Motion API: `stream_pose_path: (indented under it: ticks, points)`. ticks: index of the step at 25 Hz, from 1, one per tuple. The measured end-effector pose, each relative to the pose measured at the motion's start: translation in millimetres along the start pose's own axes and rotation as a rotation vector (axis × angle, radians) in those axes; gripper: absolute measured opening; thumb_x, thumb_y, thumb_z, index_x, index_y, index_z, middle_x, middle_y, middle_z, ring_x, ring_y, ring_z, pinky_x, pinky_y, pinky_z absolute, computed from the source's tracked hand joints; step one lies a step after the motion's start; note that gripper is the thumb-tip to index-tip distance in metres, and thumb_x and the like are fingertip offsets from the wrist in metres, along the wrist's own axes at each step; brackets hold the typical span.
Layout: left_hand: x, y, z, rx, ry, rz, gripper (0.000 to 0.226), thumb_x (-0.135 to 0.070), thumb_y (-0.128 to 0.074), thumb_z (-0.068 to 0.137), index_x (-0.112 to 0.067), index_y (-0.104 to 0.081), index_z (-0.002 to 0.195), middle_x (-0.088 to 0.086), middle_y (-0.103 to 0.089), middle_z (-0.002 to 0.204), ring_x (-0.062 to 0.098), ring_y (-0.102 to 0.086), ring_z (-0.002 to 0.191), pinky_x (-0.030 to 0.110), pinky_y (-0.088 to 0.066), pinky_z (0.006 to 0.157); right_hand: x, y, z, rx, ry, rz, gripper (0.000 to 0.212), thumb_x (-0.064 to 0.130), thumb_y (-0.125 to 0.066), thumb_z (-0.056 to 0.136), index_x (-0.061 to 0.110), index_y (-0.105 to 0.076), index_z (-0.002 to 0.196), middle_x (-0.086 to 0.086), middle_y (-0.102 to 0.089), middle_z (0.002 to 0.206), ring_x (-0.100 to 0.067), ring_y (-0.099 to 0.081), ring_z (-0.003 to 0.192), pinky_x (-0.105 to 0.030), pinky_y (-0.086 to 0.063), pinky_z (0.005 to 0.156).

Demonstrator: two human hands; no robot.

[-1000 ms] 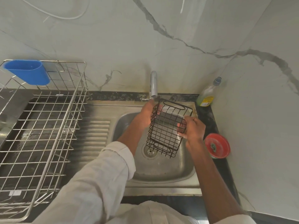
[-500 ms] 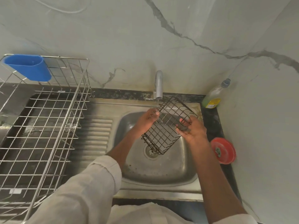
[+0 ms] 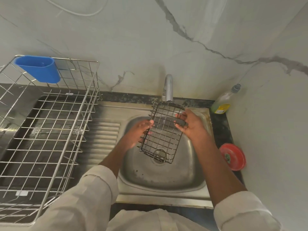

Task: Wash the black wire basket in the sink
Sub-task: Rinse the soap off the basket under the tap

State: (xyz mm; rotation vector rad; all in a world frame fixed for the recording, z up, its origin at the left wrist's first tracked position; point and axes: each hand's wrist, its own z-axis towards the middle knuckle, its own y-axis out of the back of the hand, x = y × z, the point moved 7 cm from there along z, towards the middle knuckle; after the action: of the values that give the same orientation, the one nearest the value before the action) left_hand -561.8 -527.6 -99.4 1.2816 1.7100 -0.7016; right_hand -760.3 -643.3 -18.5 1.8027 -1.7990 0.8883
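A black wire basket (image 3: 162, 135) hangs over the steel sink (image 3: 166, 177), its far end just under the tap (image 3: 168, 88) and its near end above the drain. My left hand (image 3: 139, 133) grips its left side, fingers curled through the wires. On the right edge my right hand (image 3: 191, 125) holds it, fingers wrapped around the rim near the top. No running water is plainly visible.
A steel wire dish rack (image 3: 48, 134) with a blue plastic cup (image 3: 38, 68) stands left on the drainboard. A green dish-soap bottle (image 3: 224, 101) sits in the back right corner. A red round lid (image 3: 233, 156) lies on the counter by the right wall.
The basket has been turned between both hands, from tilted and steep to lying flatter and lengthwise under the tap. The camera view has pulled back slightly.
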Motion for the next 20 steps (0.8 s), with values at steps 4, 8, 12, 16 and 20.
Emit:
stream_pose_path:
  ticks: [4,8,12,16,20]
  points:
    - [15,-1,-6,-0.024,0.054,-0.202,0.043,-0.050,-0.055,0.104,-0.020,-0.070,0.131,0.001,-0.051,0.153,0.024,-0.046,0.135,0.049,-0.032,0.117,-3,-28,-11,0.077,0.062,-0.156,0.022,0.024,-0.069,0.096,0.010,-0.069,0.113,-0.010,-0.080,0.085,-0.030,-0.073,0.084,-0.047,-0.061,0.087]
    - [6,-9,-10,-0.187,0.194,-0.235,0.031,-0.024,-0.046,0.109,-0.014,-0.060,0.135,0.014,-0.057,0.146,0.026,-0.053,0.124,0.047,-0.039,0.115,-18,-40,-23,0.108,0.126,-0.209,0.013,0.021,-0.072,0.095,0.012,-0.072,0.105,-0.006,-0.078,0.080,-0.025,-0.068,0.078,-0.050,-0.060,0.092]
    - [-31,-14,-4,-0.327,0.114,-0.203,0.028,-0.013,-0.046,0.110,-0.016,-0.060,0.134,0.006,-0.065,0.125,0.020,-0.055,0.108,0.043,-0.043,0.103,-17,-25,-23,0.084,0.105,-0.107,0.008,0.016,-0.071,0.095,0.010,-0.071,0.100,-0.010,-0.074,0.091,-0.029,-0.070,0.093,-0.051,-0.056,0.098]
    - [-64,-37,5,-0.249,0.036,-0.179,0.024,-0.013,-0.046,0.108,-0.019,-0.061,0.125,-0.006,-0.057,0.109,0.020,-0.052,0.112,0.038,-0.040,0.099,-20,-13,-16,0.094,0.027,-0.004,0.017,0.021,-0.073,0.093,0.007,-0.072,0.104,-0.011,-0.077,0.109,-0.034,-0.071,0.107,-0.049,-0.056,0.097]
    - [-90,-67,4,-0.040,-0.022,-0.188,0.026,-0.041,-0.046,0.111,-0.025,-0.065,0.112,0.001,-0.070,0.111,0.010,-0.069,0.096,0.041,-0.052,0.095,-36,-12,-18,0.075,0.007,-0.008,0.020,0.020,-0.075,0.092,0.014,-0.073,0.112,-0.004,-0.079,0.108,-0.030,-0.074,0.099,-0.040,-0.058,0.090]
